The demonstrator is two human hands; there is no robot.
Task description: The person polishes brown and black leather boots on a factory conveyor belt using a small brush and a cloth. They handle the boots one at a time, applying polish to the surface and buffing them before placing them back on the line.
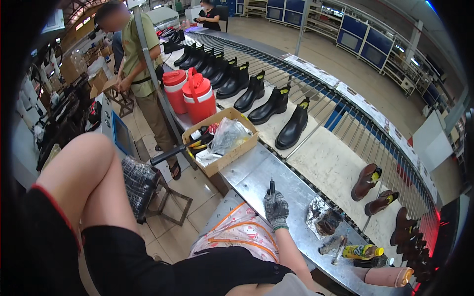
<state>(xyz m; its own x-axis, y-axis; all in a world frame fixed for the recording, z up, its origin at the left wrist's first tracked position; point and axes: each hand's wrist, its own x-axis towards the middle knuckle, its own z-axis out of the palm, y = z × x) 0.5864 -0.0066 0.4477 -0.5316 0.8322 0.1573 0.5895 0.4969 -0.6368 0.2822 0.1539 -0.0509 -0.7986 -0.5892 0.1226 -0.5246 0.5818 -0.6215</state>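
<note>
My right hand, in a grey knit glove with a green cuff edge, is closed round a slim black tool with a fine pointed tip. It is above the near edge of the metal worktop. Right of it lies crumpled foil with a dark brown lump on it. My left arm is sharply bent at the left, leading back to a dark red-edged cuff close to the camera. The fingers of my left hand do not show. Patterned pink-and-white cloth hangs beside the worktop.
Black ankle boots line a roller conveyor; brown boots stand right. A cardboard box of supplies sits beside red jugs. Bottles and a pink tumbler are near right. A person stands left, near a plastic-wrapped stool.
</note>
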